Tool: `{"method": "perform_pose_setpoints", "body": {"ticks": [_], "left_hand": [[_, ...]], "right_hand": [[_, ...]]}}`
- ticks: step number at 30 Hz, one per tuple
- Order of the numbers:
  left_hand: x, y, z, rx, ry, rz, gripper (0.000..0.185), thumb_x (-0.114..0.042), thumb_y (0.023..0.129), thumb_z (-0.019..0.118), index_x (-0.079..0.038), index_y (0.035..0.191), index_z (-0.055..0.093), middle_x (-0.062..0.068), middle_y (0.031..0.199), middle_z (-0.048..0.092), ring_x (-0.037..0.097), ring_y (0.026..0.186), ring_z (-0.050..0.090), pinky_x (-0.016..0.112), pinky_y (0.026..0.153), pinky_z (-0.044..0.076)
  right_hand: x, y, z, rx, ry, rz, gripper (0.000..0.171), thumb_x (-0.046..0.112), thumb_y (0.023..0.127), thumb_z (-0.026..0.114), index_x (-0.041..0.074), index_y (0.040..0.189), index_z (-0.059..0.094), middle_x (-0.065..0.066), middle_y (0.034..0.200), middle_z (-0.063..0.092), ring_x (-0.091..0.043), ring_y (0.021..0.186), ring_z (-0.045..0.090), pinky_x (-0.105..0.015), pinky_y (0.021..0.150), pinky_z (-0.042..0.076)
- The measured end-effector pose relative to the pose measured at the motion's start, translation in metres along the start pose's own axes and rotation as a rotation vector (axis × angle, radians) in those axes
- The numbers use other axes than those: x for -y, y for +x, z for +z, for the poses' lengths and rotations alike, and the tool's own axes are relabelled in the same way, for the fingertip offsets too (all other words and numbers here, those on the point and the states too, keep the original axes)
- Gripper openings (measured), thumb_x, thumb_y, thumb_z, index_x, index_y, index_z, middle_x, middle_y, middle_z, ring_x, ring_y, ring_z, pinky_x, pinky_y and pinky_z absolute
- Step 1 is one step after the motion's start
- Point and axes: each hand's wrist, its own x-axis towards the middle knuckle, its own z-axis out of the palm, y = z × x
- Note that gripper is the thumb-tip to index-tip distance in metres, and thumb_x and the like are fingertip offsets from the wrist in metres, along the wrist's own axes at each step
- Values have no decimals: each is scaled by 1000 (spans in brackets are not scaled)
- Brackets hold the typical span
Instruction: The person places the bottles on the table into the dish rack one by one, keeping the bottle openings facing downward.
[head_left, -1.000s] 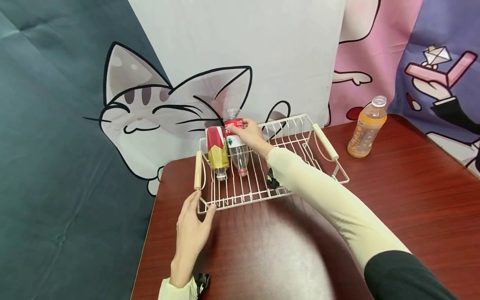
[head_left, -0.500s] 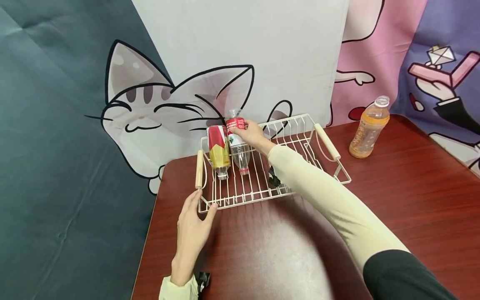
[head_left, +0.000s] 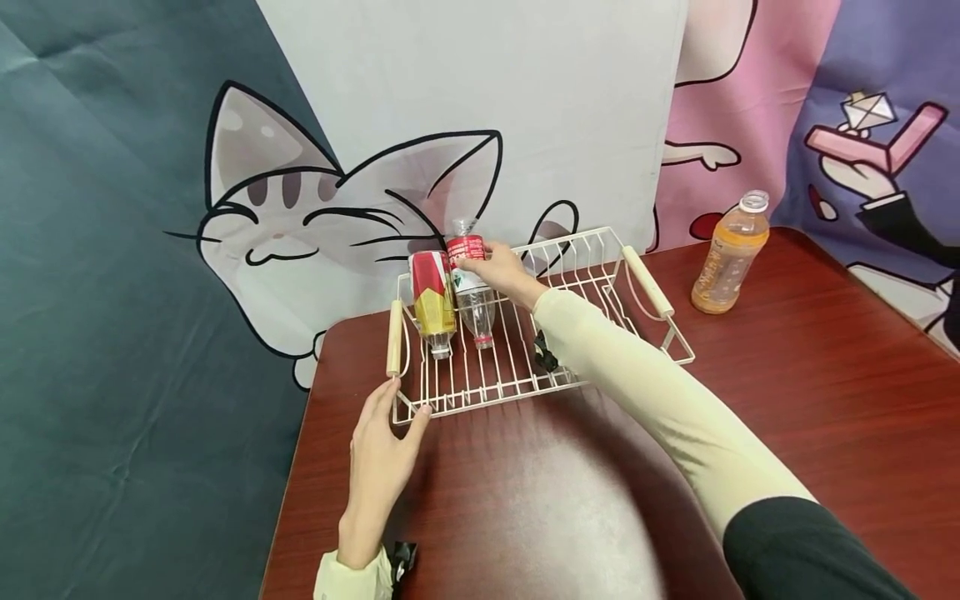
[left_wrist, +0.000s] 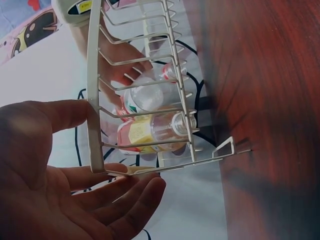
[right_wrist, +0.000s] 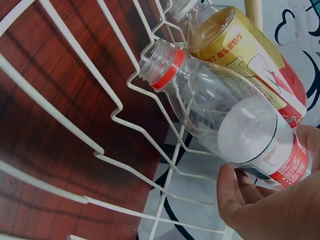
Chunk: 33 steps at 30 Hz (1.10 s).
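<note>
My right hand (head_left: pixel 501 271) grips a clear plastic bottle (head_left: pixel 480 315) by its red and white label. That bottle lies neck down and tilted in a white wire dish rack (head_left: pixel 517 387), its uncapped mouth near the wires in the right wrist view. Directly left of it, a second bottle (head_left: pixel 433 300) with a red and yellow label leans the same way, also neck down. At the rack's front left corner is my left hand (head_left: pixel 381 454). In the left wrist view its thumb (left_wrist: pixel 70 114) touches the front bar, while the fairly straight fingers touch the side below.
The rack has a pale handle (head_left: pixel 395 340) at its left end and another handle (head_left: pixel 649 282) at its right. An orange-tinted bottle (head_left: pixel 729 258) stands upright on the dark red table (head_left: pixel 540 492), right of the rack. A printed cloth backdrop (head_left: pixel 570 108) closes off the back.
The whole view shifts slightly. Both hands keep their places, the right on the bottle and the left at the rack's corner. The bottles' positions in the rack look the same.
</note>
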Motion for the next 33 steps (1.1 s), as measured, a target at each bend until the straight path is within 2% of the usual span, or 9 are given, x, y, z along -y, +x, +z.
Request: {"method": "perform_pose_setpoints", "body": {"ticks": [3, 6, 7, 14, 22, 26, 30, 33], "left_hand": [[0, 0, 0, 5, 3, 1, 64, -29, 102, 81, -2, 157, 61, 15, 161, 59, 40, 148, 57, 65, 115, 48], [1, 0, 0, 6, 2, 4, 64, -29, 102, 81, -2, 157, 61, 15, 161, 59, 40, 147, 58, 65, 115, 48], [1, 1, 0, 4, 2, 6, 64, -29, 102, 81, -2, 157, 61, 15, 161, 59, 40, 147, 58, 65, 115, 48], [1, 1, -1, 4, 7, 5, 64, -30, 104, 79, -3, 158, 60, 15, 162, 58, 40, 146, 59, 65, 114, 48], [1, 0, 1, 17, 16, 15, 65, -30, 105, 77, -4, 161, 56, 16, 164, 55, 41, 146, 58, 67, 114, 47], [-3, 0, -2, 24, 33, 24, 68, -32, 106, 75, -6, 165, 52, 17, 165, 52, 42, 146, 57, 69, 112, 48], [-7, 1, -8, 12, 65, 39, 68, -31, 106, 75, -6, 165, 52, 19, 166, 49, 46, 145, 56, 73, 107, 48], [-12, 4, -14, 2, 78, 59, 67, -33, 107, 74, -7, 165, 52, 20, 168, 45, 48, 147, 53, 74, 106, 47]], "right_hand": [[9, -13, -5, 6, -21, 10, 82, 47, 102, 78, 4, 164, 49, -18, 156, 60, -35, 143, 58, -44, 119, 48], [14, -17, -10, -6, -46, 9, 92, 49, 101, 78, 4, 170, 38, -20, 162, 56, -35, 146, 56, -44, 122, 46], [25, -26, -12, -17, -70, 13, 90, 44, 104, 75, 1, 172, 33, -23, 165, 51, -37, 150, 53, -45, 125, 44], [50, -41, -31, -5, -51, -18, 87, 44, 107, 72, 3, 173, 31, -22, 165, 50, -34, 149, 53, -47, 123, 45], [71, -93, -70, 92, -55, -56, 82, 41, 108, 73, 10, 173, 34, -18, 160, 56, -34, 140, 59, -52, 117, 50], [68, -120, -90, 75, -65, -95, 74, 35, 109, 72, 12, 171, 40, -17, 153, 60, -32, 136, 60, -50, 114, 51], [59, -142, -106, 47, -66, -157, 67, 31, 109, 71, 8, 167, 47, -19, 147, 64, -32, 139, 61, -50, 117, 49], [50, -161, -121, 12, -118, -204, 63, 30, 109, 71, 7, 164, 51, -18, 148, 64, -33, 140, 63, -51, 119, 48]]}}
